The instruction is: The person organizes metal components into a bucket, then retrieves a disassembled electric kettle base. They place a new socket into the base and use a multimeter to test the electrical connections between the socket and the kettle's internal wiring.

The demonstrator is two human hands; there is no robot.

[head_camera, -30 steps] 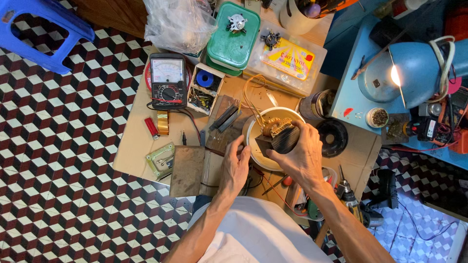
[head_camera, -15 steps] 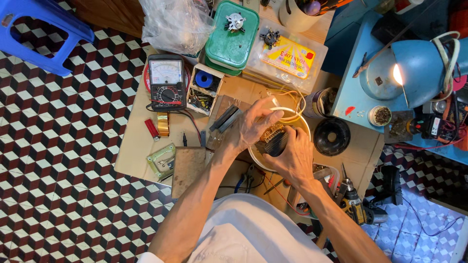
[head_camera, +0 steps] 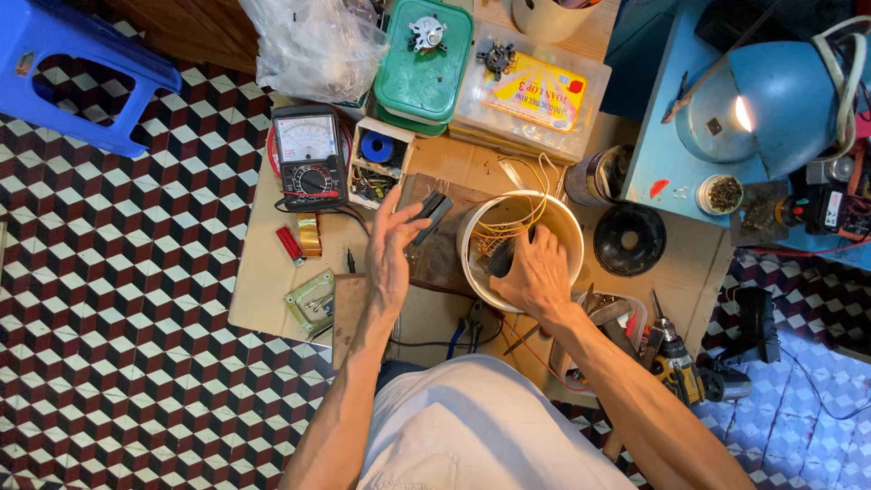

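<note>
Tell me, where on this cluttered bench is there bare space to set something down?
The bare wooden top left of the red lighter and below the multimeter is free. The stretch below the black ring also looks bare. Around the white bucket, under the right hand, it is crowded.

My hands: two, left hand and right hand
White bucket: one
Multimeter: one
Green-lidded box: one
Clear plastic box: one
Blue lamp: one
Blue stool: one
Cordless drill: one
Red lighter: one
Black round lid: one
Plastic bag: one
</note>
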